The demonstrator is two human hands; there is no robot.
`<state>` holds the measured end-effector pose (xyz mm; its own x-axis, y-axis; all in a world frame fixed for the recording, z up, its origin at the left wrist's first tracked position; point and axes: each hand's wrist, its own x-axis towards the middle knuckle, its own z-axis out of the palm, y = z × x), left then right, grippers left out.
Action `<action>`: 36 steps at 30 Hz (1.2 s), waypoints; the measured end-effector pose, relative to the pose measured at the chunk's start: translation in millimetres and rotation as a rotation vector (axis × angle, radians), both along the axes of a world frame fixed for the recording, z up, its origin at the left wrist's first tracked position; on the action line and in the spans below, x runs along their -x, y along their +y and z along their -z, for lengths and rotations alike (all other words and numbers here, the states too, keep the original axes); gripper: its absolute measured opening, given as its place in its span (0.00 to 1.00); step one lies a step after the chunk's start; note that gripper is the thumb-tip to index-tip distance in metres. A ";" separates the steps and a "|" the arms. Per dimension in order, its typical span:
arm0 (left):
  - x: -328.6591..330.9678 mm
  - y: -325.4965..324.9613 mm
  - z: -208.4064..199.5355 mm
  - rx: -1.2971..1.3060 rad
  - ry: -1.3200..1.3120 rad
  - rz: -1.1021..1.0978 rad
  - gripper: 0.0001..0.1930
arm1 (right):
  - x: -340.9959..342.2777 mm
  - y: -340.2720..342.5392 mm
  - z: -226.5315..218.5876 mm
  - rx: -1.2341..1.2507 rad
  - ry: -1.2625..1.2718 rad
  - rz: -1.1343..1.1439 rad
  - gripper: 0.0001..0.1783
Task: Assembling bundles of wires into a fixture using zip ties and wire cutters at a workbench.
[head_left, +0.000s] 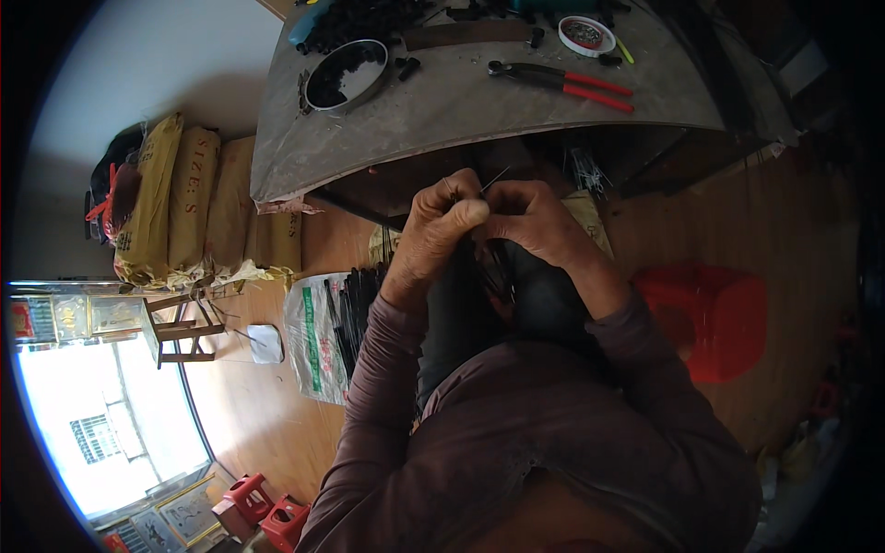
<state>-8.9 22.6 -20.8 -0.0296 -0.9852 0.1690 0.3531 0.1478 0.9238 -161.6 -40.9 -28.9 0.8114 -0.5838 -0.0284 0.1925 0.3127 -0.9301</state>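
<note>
Both of my hands are raised over my lap, just in front of the table's near edge. The fingers of my left hand (pixel 444 217) are closed in a pinch, thumb on top. A thin rod (pixel 496 179) sticks out from between the hands toward the upper right. My right hand (pixel 539 224) is curled beside it with thumb and fingertips together, almost touching the left. What lies inside the fingertips is too small and hidden to make out. Below the hands, several slim dark rods (pixel 498 267) rest between my legs.
On the grey table (pixel 415 129) are red-handled pliers (pixel 562 85), a round pan (pixel 348 76) of small black parts and a white lid (pixel 586 37) holding tiny pieces. A red plastic stool (pixel 705 323) stands at right. Black rods (pixel 355 304) lie on a sack at left, near stacked sacks (pixel 198 198).
</note>
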 end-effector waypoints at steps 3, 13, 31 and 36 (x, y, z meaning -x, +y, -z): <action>20.8 -0.1 -2.0 0.012 0.038 -0.287 0.13 | -8.3 4.9 4.1 0.381 0.191 0.263 0.09; 33.5 -10.0 -0.4 -0.140 0.309 -0.596 0.11 | -25.9 11.4 5.7 0.145 0.136 0.419 0.06; -185.3 -92.0 -40.2 0.090 -1.624 -0.839 0.09 | -41.8 -15.1 23.0 0.025 0.165 0.118 0.06; -209.1 -121.8 -33.6 -0.039 -1.990 -0.586 0.07 | -45.3 -19.9 23.3 0.044 0.200 0.072 0.06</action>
